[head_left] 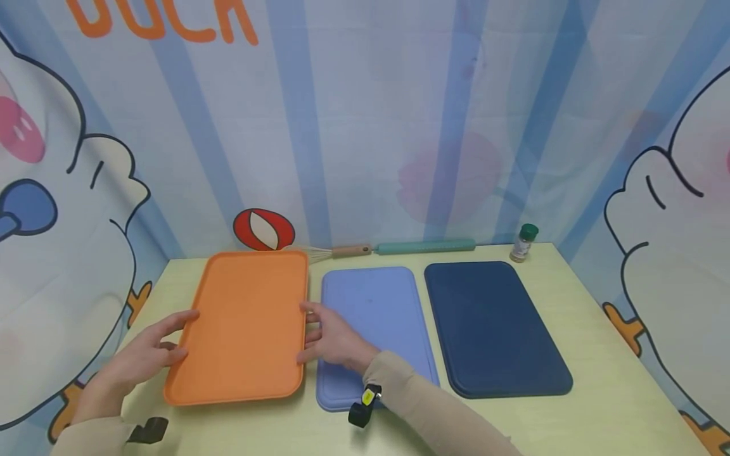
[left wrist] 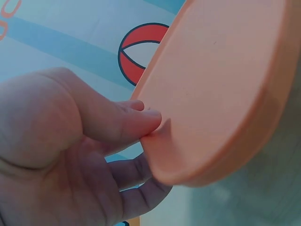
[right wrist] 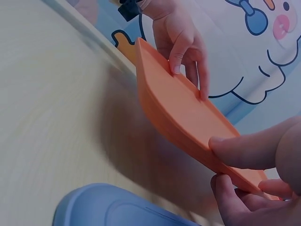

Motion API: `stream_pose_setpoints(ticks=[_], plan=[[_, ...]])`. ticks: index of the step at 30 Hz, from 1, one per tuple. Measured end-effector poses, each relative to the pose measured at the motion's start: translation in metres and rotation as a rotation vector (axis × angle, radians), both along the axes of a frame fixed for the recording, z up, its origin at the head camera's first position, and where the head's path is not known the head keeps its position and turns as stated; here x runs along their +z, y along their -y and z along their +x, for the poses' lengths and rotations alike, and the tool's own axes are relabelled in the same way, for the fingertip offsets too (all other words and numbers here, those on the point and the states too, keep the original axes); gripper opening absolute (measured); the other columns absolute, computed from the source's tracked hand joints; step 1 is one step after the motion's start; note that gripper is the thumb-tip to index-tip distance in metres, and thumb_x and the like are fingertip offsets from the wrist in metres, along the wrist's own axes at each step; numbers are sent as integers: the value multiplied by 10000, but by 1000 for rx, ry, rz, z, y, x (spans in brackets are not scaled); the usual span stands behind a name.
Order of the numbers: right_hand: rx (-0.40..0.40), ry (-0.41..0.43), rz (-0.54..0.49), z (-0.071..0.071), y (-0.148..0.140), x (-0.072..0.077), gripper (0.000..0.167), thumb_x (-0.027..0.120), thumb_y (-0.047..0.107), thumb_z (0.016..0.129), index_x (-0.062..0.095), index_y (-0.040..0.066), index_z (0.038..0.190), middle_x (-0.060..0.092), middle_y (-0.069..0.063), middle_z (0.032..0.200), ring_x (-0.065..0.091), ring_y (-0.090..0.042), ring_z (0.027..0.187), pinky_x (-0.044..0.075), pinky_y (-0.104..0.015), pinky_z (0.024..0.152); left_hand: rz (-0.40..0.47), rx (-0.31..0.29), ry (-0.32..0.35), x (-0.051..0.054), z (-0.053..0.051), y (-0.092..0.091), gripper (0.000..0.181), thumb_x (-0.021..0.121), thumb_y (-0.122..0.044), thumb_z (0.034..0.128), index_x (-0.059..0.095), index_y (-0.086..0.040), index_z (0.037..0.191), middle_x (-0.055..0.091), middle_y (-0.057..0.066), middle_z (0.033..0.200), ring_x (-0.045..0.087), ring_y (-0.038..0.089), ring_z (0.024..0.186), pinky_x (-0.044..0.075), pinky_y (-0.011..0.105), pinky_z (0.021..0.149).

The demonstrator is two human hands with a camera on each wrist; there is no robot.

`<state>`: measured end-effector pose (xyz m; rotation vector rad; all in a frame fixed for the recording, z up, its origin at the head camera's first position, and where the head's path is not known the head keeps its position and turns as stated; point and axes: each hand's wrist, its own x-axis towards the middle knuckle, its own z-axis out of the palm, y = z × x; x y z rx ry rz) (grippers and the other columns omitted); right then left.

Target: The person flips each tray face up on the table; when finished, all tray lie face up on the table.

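Observation:
An orange tray (head_left: pixel 245 326) is held at its two long sides, raised off the table with a shadow below it. My left hand (head_left: pixel 142 354) grips its left edge; in the left wrist view the thumb of that hand (left wrist: pixel 80 136) lies on the rim and other fingers are under it. My right hand (head_left: pixel 336 335) pinches the right edge. The right wrist view shows the right hand (right wrist: pixel 258 174) with thumb above the orange tray (right wrist: pixel 188 108) and fingers beneath, the left hand (right wrist: pixel 181 42) on the far side.
A light blue tray (head_left: pixel 371 304) lies partly under my right forearm, with a dark blue tray (head_left: pixel 496 329) to its right. Along the back edge are a whisk (head_left: pixel 348 251), a teal rod (head_left: pixel 424 246) and a green-capped jar (head_left: pixel 523 243). A printed curtain (head_left: pixel 365 126) hangs behind.

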<state>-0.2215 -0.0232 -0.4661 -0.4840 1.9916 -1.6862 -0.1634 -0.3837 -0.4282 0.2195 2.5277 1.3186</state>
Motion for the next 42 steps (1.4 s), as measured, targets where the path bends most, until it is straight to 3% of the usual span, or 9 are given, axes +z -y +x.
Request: stream_pose_setpoints(ticks=[11, 21, 31, 42], plan=[[-20, -4, 57, 5, 2, -1, 1027, 861, -159, 745, 365, 48, 1621, 532, -168, 1481, 685, -199, 1026, 597, -333, 845, -69, 22, -17, -11, -5, -1, 691, 609, 24, 1008, 260, 102, 1599, 315, 420, 1549, 657, 412, 1102, 584, 371, 810], [-21, -2, 117, 8, 3, -2, 1034, 870, -144, 747, 363, 58, 1626, 500, -171, 1546, 692, -203, 1068, 597, -352, 889, -50, 34, 30, -23, -10, 3, 721, 601, 69, 963, 275, 77, 1607, 286, 412, 1579, 637, 466, 1153, 594, 388, 825], [-3, -40, 169, 10, 5, -4, 1002, 873, -128, 758, 373, 21, 1614, 503, -168, 1564, 702, -219, 1109, 591, -322, 904, -75, 46, 27, -25, -11, 1, 713, 594, 90, 948, 298, 83, 1596, 284, 410, 1590, 627, 506, 1168, 598, 387, 833], [15, -98, 299, 16, 7, 2, 965, 910, -45, 761, 414, -1, 1587, 703, -118, 1216, 698, -155, 1004, 574, -277, 875, -104, 50, 20, -27, -13, 1, 689, 575, 100, 954, 299, 110, 1585, 304, 425, 1573, 620, 515, 1168, 587, 390, 835]])
